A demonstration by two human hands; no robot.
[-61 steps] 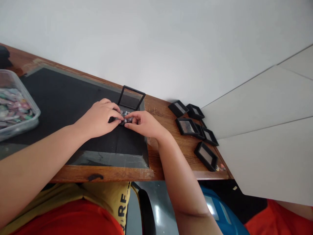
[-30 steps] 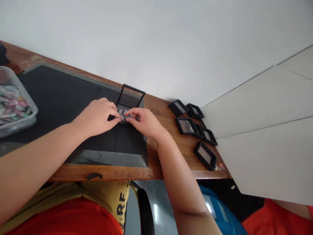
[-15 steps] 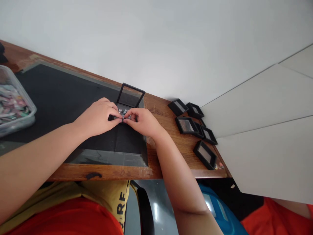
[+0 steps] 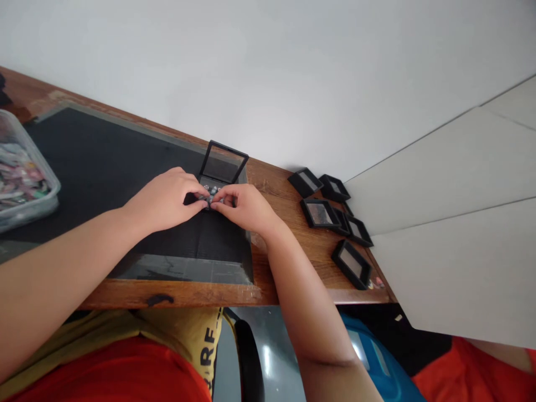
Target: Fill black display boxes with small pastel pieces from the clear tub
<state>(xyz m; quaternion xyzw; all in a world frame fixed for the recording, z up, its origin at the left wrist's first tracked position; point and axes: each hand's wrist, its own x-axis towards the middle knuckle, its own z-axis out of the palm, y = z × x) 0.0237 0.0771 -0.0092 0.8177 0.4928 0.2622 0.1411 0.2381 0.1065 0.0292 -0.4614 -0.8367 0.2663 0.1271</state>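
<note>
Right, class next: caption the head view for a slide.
Left hand and right hand over small shiny pieces in an open black case.

Display case (image 4: 224, 162): black rim on the raised lid, smoky grey pane, dark grey interior. Beads (image 4: 215, 190): silvery grey with pale glints. Mat (image 4: 113, 153): plain black; border (image 4: 180, 269) murky grey, with pale scratches along the near side. Tabletop (image 4: 274, 190): reddish brown, darker wood grain; near edge carries a blackish blotch (image 4: 159, 300). Bin (image 4: 36, 213), far left: colourless, translucent; packets (image 4: 20, 173) mixed pink, white and green. Frames at right, e.g. nearest frame (image 4: 352, 264): black, greyish panes. Yellow cloth (image 4: 180, 329): black lettering. Wall (image 4: 268, 72): pale grey.
</note>
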